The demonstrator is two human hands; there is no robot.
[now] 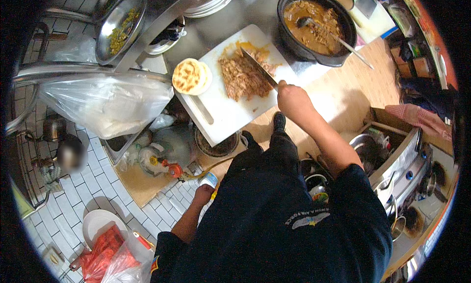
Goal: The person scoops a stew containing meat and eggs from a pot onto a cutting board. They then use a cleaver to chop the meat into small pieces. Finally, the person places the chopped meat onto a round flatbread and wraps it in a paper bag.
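My right hand (294, 100) grips the handle of a kitchen knife (259, 67). Its blade lies over a heap of chopped cooked meat (241, 78) on a white cutting board (230, 119). At the board's left corner rest browned round flatbreads (187, 77), one partly over another. Low at my side hangs my left hand (204, 195), its fingers curled, right against a blue-and-white container (209, 180). Whether it holds this container cannot be made out. Right of the board's far end stands a black pot (312, 58) of meat in brown broth, with a metal ladle (331, 36) leaning in it.
A steel bowl (125, 29) holds chopped green food at upper left. Below it hangs a clear plastic bag (106, 102). White plates (209, 5) are stacked at the back. A gas cylinder (151, 159) with a red regulator (173, 169) stands below; an open drawer (390, 146) is to the right.
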